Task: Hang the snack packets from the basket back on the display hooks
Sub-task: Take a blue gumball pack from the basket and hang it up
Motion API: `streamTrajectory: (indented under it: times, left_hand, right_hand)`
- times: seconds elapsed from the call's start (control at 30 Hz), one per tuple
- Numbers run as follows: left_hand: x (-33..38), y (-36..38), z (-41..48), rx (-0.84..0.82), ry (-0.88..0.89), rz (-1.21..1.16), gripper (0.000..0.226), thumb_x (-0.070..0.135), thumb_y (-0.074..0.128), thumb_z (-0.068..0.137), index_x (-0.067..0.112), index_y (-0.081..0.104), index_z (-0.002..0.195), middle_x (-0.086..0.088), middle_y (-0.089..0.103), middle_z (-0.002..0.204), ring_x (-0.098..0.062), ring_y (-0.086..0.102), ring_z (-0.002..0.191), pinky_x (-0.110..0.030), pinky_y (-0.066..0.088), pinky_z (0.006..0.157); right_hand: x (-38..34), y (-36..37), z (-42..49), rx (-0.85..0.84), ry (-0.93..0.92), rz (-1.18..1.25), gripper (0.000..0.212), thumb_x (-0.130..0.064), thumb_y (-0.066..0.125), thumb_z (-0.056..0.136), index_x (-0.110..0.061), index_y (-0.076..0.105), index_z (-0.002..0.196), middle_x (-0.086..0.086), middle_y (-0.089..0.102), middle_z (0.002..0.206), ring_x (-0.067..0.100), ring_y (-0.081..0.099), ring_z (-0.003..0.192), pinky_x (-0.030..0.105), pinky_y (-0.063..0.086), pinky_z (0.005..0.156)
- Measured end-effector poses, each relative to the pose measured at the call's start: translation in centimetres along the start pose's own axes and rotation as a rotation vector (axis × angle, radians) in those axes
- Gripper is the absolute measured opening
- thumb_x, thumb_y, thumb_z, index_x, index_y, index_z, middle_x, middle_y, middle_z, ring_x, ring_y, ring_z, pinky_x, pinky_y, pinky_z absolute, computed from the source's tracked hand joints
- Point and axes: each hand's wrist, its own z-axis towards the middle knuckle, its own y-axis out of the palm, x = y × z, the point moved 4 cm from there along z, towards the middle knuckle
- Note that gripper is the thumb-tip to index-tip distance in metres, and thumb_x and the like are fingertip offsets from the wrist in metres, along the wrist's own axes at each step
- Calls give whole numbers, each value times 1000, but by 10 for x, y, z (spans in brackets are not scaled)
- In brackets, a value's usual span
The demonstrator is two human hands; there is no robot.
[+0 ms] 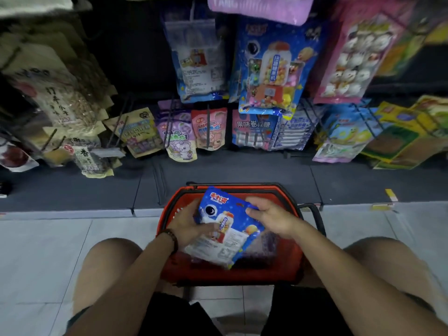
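Both hands hold the blue packet (pixel 225 229) over the red basket (pixel 294 251): left hand (pixel 189 224) curled round its 9 o'clock edge, right hand (pixel 269 217) pinching at 3; its header end points to 11 o'clock (towards the matching hung packets (pixel 271 66)).

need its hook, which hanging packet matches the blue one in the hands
The blue gumball-machine packet in the upper row, left of the pink packet; it alone shows the same candy-machine front as the held packet.

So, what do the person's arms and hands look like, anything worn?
Both forearms are bare, no sleeves in view. The left hand and right hand wear no gloves. A dark beaded bracelet sits on the left wrist; the right wrist wears nothing.
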Motion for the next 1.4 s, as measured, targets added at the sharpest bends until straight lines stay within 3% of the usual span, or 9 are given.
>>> streamTrajectory:
  times: [0.2, 0.37, 0.6, 0.67, 0.77, 0.97, 1.17, 1.27, 1.4]
  left_hand:
    - [67, 14, -32, 135, 175, -130, 28, 9, 74, 93, 7, 67, 120, 11, 76, 92, 4, 72, 94, -21, 58, 93]
    - [102, 19, -36, 249, 150, -320, 29, 16, 77, 92, 13, 71, 120, 2, 79, 113, -21, 76, 105, -47, 61, 94]
    - [133, 25, -30, 289, 200, -363, 35, 24, 82, 88, 16, 66, 118, 0, 77, 117, -15, 75, 102, -41, 60, 92]
    - [141, 27, -38, 516, 216, -261, 52, 30, 88, 81, 20, 52, 118, 4, 64, 121, -8, 65, 103, -25, 53, 88]
    - [149, 39, -54, 823, 347, 56, 71, 41, 92, 69, 31, 44, 120, 8, 43, 123, -15, 47, 114, -31, 45, 96]
    - [163, 75, -47, 356, 433, -120, 65, 29, 88, 76, 29, 48, 128, 9, 55, 132, -4, 60, 116, -28, 55, 95]
    - [168, 47, -41, 378, 344, -350, 13, 21, 64, 102, 30, 70, 110, 16, 79, 101, -1, 73, 94, -18, 58, 74]
    - [169, 34, -34, 305, 269, -384, 10, 22, 67, 99, 22, 72, 109, 8, 80, 106, -14, 76, 101, -41, 59, 94]
    - [179, 25, -26, 212, 262, -474, 26, 9, 67, 98, 12, 65, 123, -2, 78, 118, -23, 74, 111, -47, 55, 103]
  right_hand:
    - [-55, -25, -43, 261, -176, 28, 12, -15, 67, 103, -6, 69, 111, 12, 78, 96, 21, 75, 83, 34, 61, 74]
    - [-65, -29, -67, 334, -204, 243, 11, -8, 77, 94, -10, 73, 104, 15, 81, 109, 36, 77, 106, 49, 61, 93]
    - [-88, -41, -81, 397, -260, 292, 17, -11, 75, 96, -5, 73, 112, 15, 80, 113, 38, 76, 109, 59, 58, 101]
    - [-98, -44, -84, 460, -285, 267, 17, -10, 77, 94, -4, 73, 110, 14, 81, 110, 37, 77, 106, 60, 57, 100]
    - [-111, -44, -86, 576, -334, 220, 17, -14, 82, 91, -5, 76, 104, 12, 82, 103, 34, 78, 99, 60, 59, 96]
    - [-133, -12, -92, 503, -462, -76, 31, -54, 78, 85, -23, 75, 89, 5, 77, 86, 25, 75, 81, 56, 61, 85]
    - [-136, -28, -100, 520, -479, -14, 17, -31, 68, 102, -24, 82, 110, 3, 81, 101, 26, 76, 99, 53, 60, 96]
    - [-139, -57, -103, 753, -424, -19, 33, -40, 81, 89, -32, 67, 117, -1, 72, 106, 19, 72, 96, 47, 61, 90]
    - [-145, -66, -96, 573, -396, 240, 20, -19, 77, 96, -17, 72, 115, 4, 82, 111, 27, 78, 104, 49, 61, 94]
